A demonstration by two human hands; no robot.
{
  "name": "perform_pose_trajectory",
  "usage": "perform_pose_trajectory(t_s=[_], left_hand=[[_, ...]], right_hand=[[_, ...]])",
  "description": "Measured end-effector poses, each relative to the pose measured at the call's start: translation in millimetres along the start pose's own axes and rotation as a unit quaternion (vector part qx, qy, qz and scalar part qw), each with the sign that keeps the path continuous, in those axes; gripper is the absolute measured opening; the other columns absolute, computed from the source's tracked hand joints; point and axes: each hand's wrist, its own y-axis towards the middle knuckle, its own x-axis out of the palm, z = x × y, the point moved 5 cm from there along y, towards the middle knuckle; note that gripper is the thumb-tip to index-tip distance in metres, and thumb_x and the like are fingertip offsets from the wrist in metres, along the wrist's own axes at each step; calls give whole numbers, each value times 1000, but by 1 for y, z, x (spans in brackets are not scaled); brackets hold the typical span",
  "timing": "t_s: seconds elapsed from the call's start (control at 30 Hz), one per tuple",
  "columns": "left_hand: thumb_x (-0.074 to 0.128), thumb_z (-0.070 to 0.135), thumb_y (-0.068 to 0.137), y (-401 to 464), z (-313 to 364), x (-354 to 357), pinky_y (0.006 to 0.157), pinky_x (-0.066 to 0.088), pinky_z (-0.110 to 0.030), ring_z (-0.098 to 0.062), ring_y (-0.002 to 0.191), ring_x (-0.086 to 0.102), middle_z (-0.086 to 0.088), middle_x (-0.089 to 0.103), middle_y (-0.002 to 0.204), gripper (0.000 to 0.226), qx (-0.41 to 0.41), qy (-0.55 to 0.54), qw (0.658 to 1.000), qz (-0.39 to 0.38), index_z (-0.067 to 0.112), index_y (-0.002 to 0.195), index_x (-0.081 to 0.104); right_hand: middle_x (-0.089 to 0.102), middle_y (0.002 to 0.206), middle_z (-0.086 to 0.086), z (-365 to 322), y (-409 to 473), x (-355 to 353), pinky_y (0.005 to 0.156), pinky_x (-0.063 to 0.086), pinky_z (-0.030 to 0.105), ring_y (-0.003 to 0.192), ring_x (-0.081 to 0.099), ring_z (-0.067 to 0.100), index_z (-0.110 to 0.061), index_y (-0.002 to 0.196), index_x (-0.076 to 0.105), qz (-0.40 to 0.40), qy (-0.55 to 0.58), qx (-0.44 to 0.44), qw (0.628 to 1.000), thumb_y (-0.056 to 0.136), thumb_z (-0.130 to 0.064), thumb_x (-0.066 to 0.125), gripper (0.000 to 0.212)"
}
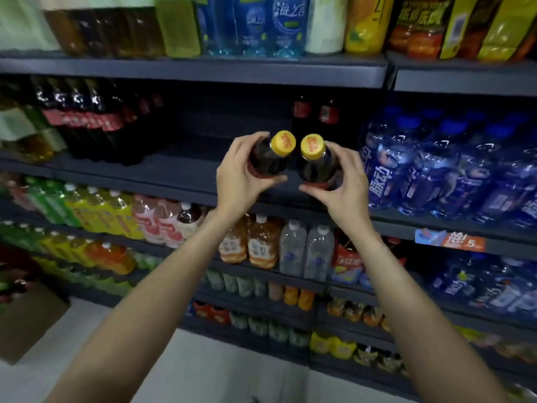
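Two dark cola bottles with yellow caps are held side by side in front of a dark shelf [186, 173]. My left hand [241, 175] grips the left bottle [270, 158] around its body, thumb under it. My right hand [343, 184] grips the right bottle [315, 167] the same way. Both caps tilt toward me. The bottles hang just over the bare middle stretch of the second shelf, their lower parts hidden by my fingers.
Large cola bottles [87, 120] stand at the shelf's left, two small ones [315, 112] at the back, blue drink bottles [436, 167] on the right. Shelves above and below are packed with drinks. A cardboard box [26, 321] sits on the floor at left.
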Motion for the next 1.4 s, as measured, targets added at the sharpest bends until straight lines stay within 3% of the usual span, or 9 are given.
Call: perform_pose_trajectory(t_s=[0.1,0.23,0.37,0.47,0.53,0.7,0.9,1.2,1.4], left_hand=[[88,39,58,44,-46,32,92,44,-20,-4,108,53,8,57,115,75,-21,-24,999,-10,21,124,57],[87,43,58,92,-99,73,96,46,-28,-14,111,58,2,63,117,80,-70,-46,996,-20,20,127,54],[86,46,57,132,-131,100,84,43,-24,-21,106,62,0,66,113,84,-127,-84,988,6,21,125,44],[83,48,62,154,-140,121,85,41,-30,-29,108,60,-6,64,118,82,-157,-69,985,-2,18,127,42],[80,50,66,163,-149,138,87,42,-32,-32,109,60,-11,64,119,83,-161,-66,985,-2,16,130,40],[75,49,73,171,-164,171,89,41,-35,-29,115,56,-6,59,128,80,-124,-121,985,-13,22,137,36],[79,33,70,149,-189,186,97,42,-45,-27,129,45,-6,37,147,111,-75,-85,986,-123,40,149,1],[72,29,82,173,-210,193,99,40,-41,-29,127,46,-8,37,149,98,-136,-55,984,-102,27,152,4],[66,23,86,170,-207,190,104,39,-46,-30,136,35,-13,23,155,94,-141,-37,979,-144,18,152,-1]], right_hand=[[51,121,-2,28,31,24,98,34,9,113,47,7,-17,130,52,46,-23,14,999,62,-27,87,77],[53,116,-3,60,61,44,91,30,1,108,48,5,-9,125,55,121,-45,61,990,61,-27,88,74],[60,118,6,90,91,53,93,39,19,111,55,18,-11,128,51,189,-67,135,970,62,-32,87,78],[65,100,3,103,108,61,82,44,22,96,62,18,-20,127,47,231,-68,166,956,59,-31,87,79],[67,106,8,112,116,68,81,45,24,98,63,23,-18,127,45,247,-73,156,953,62,-31,85,77],[47,136,17,138,109,84,105,39,40,125,46,32,-19,148,23,199,-146,143,959,68,-22,81,99],[50,138,15,152,100,93,98,41,34,125,50,31,-23,151,16,184,-172,195,948,76,-24,77,97],[44,138,20,148,109,94,90,45,46,121,48,38,-18,151,1,163,-247,273,915,86,-23,66,93],[34,146,20,123,94,91,99,39,44,128,38,38,-8,151,4,115,-304,272,906,86,-21,64,90]])
